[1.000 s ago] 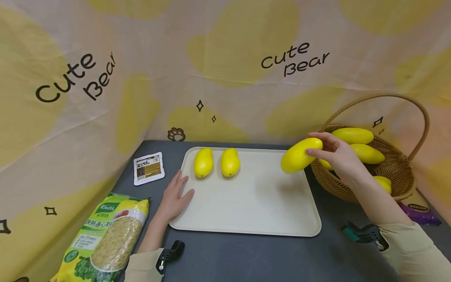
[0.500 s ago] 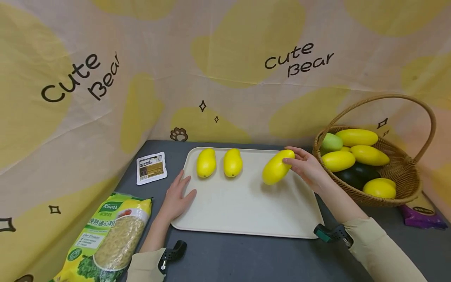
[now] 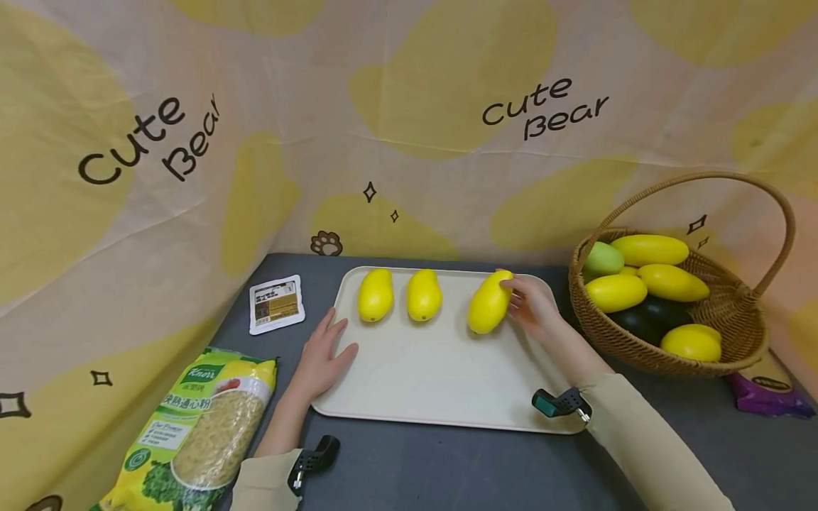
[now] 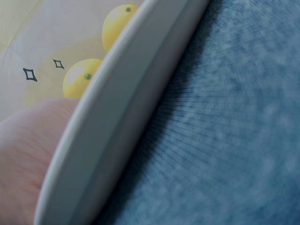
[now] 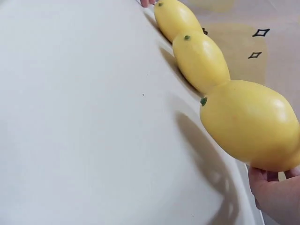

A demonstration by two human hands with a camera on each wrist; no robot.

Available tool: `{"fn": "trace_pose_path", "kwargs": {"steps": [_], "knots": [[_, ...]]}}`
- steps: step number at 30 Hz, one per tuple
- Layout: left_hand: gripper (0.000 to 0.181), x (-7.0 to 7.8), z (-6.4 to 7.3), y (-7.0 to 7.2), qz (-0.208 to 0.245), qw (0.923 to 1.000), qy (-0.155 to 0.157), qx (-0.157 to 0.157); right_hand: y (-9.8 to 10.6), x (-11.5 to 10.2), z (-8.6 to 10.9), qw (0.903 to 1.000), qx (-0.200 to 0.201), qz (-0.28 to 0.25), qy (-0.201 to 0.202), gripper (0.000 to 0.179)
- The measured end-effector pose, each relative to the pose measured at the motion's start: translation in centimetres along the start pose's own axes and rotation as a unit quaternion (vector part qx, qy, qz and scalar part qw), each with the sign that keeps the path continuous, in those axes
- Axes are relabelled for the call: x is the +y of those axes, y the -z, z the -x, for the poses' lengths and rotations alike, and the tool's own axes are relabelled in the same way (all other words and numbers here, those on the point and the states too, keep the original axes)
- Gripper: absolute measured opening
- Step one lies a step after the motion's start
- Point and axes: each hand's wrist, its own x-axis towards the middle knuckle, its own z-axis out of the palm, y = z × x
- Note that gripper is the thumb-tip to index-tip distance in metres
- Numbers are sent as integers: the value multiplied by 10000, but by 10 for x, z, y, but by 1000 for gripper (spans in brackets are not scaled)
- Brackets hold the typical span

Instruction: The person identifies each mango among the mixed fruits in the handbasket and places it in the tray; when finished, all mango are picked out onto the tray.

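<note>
My right hand (image 3: 533,305) holds a smooth yellow papaya (image 3: 489,304) by its far end, thumb on one side and fingers on the other. In the right wrist view this papaya (image 5: 251,124) is close over the tray, its shadow falling beside it. Two more papayas, one at the left (image 3: 375,295) and one at the middle (image 3: 424,295), lie side by side on the cream tray (image 3: 409,383), near its back edge. My left hand (image 3: 324,358) rests on the tray's left rim with fingers extended. The left wrist view shows part of that hand (image 4: 28,154) behind the tray's side.
A wicker basket (image 3: 735,333) with a tall handle stands right of the tray. It holds several yellow fruits, a green fruit (image 3: 603,260) and a dark one (image 3: 648,319). A purple packet (image 3: 770,394) lies beside it. A Knorr pasta bag (image 3: 204,426) and white packet (image 3: 277,305) lie left.
My right hand has carried the papaya left from the basket's edge and lowered it toward the tray's back, beside the other two. The left hand has stayed on the rim.
</note>
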Motion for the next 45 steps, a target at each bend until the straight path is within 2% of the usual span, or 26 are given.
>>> {"fn": "trace_pose_path", "kwargs": {"steps": [5,11,13,16,19,25,33,38,40,45], "knots": [[59,1,1,1,5,10000,-59,42,-5,7,-12,9998,170,-29,-112,48],[59,1,1,1,20,9999,-82,90,-12,17,-20,9992,284,-285,54,24],[59,0,1,0,1,9999,-97,89,-15,21,-23,9986,337,-398,108,28],[59,0,1,0,9,9999,-90,66,-19,25,-28,9981,456,-399,142,45],[59,0,1,-1,19,10000,-76,57,-23,30,-33,9978,657,-33,87,54],[58,-1,1,-1,-6,9999,-111,87,-32,37,-38,9903,1185,705,179,55],[58,-1,0,-1,44,9999,-137,88,-38,45,-42,9757,1821,1148,421,54],[59,-2,0,0,73,9999,-120,83,-39,44,-39,9626,1972,1762,588,50],[59,-2,0,0,86,9998,-127,97,-40,44,-38,9545,2085,2018,688,48],[59,0,1,1,99,9999,-110,89,-39,46,-37,9436,2062,2495,699,46]]}}
